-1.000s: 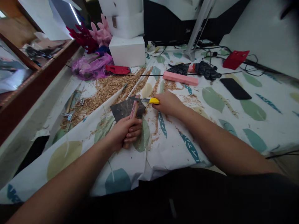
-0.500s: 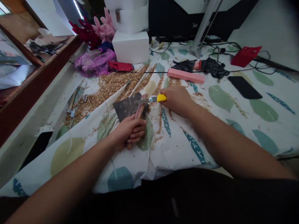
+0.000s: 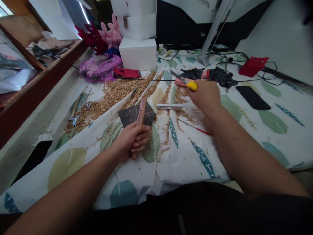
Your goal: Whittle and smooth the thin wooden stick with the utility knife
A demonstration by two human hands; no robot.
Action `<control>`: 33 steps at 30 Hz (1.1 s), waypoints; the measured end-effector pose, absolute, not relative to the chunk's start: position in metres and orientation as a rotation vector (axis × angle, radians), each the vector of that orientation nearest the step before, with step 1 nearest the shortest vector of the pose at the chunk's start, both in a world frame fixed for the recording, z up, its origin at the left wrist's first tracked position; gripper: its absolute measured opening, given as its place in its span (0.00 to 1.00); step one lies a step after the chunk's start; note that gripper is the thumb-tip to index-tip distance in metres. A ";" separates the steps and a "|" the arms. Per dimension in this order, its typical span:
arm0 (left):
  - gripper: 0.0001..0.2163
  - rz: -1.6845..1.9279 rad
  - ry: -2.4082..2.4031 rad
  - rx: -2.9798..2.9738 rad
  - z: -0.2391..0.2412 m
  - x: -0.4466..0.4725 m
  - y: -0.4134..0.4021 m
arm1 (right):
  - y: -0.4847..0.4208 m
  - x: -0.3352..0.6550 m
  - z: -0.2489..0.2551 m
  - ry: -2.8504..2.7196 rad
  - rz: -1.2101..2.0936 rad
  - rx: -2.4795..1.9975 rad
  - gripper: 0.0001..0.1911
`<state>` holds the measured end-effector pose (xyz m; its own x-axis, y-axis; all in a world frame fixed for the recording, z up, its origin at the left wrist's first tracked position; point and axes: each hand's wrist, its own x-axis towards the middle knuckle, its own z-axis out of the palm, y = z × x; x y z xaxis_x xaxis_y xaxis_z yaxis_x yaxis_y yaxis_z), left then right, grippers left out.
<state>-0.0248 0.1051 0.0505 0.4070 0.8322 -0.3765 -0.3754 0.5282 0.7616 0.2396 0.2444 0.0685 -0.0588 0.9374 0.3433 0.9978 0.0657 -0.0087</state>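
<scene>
My left hand (image 3: 137, 140) is wrapped round a wooden stick (image 3: 141, 111) with reddish marks on its side, its far end tilted up over a dark flat plate (image 3: 126, 117). In my right hand (image 3: 206, 96) is a yellow utility knife (image 3: 192, 86), its blade out and pointing away to the upper left, apart from the stick. Between the hands a slim white and metal tool (image 3: 171, 107) lies on the cloth. Nearer to my right wrist rests a thin tool with a red handle (image 3: 203, 131).
Curled wood shavings (image 3: 110, 94) cover the left and middle of the leaf-print cloth (image 3: 156, 176). A phone (image 3: 253, 97), a red folded piece (image 3: 253, 66) and black crumpled plastic (image 3: 222, 77) lie at right. A white box (image 3: 138, 54) and a purple bag (image 3: 100, 68) stand behind.
My right hand has drawn the knife off the stick, up and to the right. The white and metal tool and the red-handled tool now show. My left hand still grips the stick.
</scene>
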 end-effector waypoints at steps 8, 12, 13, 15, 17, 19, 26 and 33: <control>0.12 0.819 0.804 0.648 0.047 -0.022 0.107 | 0.203 0.175 0.057 -2.670 -0.121 -1.460 0.14; 0.12 0.797 0.804 0.632 0.047 -0.021 0.108 | 0.202 0.175 0.056 -2.690 -0.168 -1.487 0.13; 0.12 0.789 0.807 0.625 0.048 -0.021 0.108 | 0.204 0.177 0.055 -2.684 -0.182 -1.501 0.13; 0.12 0.777 0.815 0.612 0.048 -0.020 0.108 | 0.207 0.179 0.054 -2.666 -0.205 -1.533 0.12; 0.13 0.772 0.821 0.600 0.049 -0.021 0.108 | 0.210 0.180 0.054 -2.640 -0.219 -1.560 0.12; 0.13 0.771 0.817 0.583 0.050 -0.021 0.108 | 0.211 0.180 0.054 -2.615 -0.238 -1.554 0.12; 0.12 0.751 0.790 0.537 0.050 -0.024 0.108 | 0.227 0.196 0.054 -2.520 -0.281 -1.604 0.13; 0.11 0.741 0.765 0.583 0.051 -0.024 0.103 | 0.250 0.252 0.065 -2.059 -0.327 -1.961 0.20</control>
